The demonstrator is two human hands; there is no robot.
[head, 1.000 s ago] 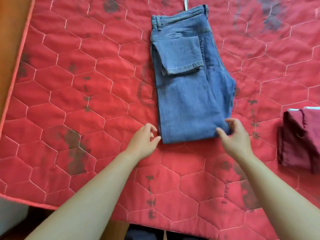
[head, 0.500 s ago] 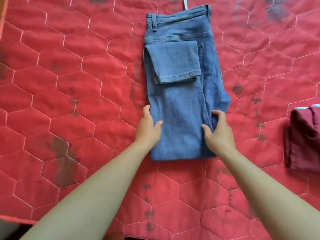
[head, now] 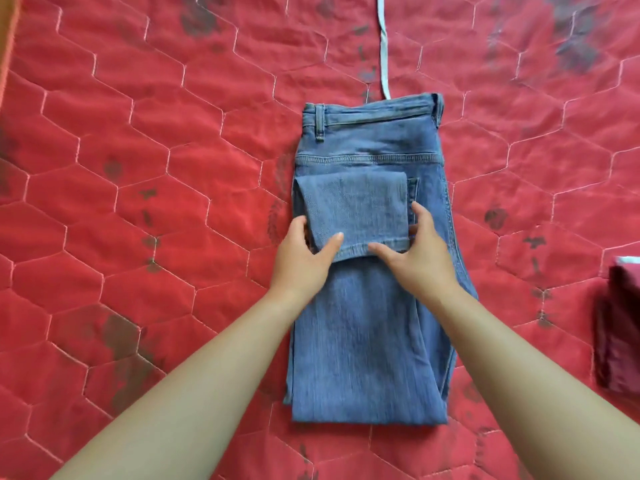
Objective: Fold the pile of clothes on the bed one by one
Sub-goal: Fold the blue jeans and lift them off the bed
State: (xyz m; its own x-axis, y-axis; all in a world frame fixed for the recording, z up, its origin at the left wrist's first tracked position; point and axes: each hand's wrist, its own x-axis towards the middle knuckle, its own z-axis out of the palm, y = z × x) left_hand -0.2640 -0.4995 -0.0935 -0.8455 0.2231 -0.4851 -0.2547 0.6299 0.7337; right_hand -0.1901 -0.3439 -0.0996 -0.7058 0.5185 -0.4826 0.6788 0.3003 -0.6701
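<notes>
- Left grip (head: 303, 259) and right grip (head: 420, 261) each pinch one side of the cuff (head: 356, 209), thumbs on top, fingers curled round its edges.
- The cuff lies folded back over the jeans (head: 367, 341).
- Jeans lie flat on the bed (head: 138, 202), long axis running away from the person, waistband (head: 374, 110) at the far end.

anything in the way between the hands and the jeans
Nothing visible stands between them. The left hand and the right hand both grip the folded-back leg end of the jeans, thumbs on top. The maroon garment lies apart, off to the right.
</notes>
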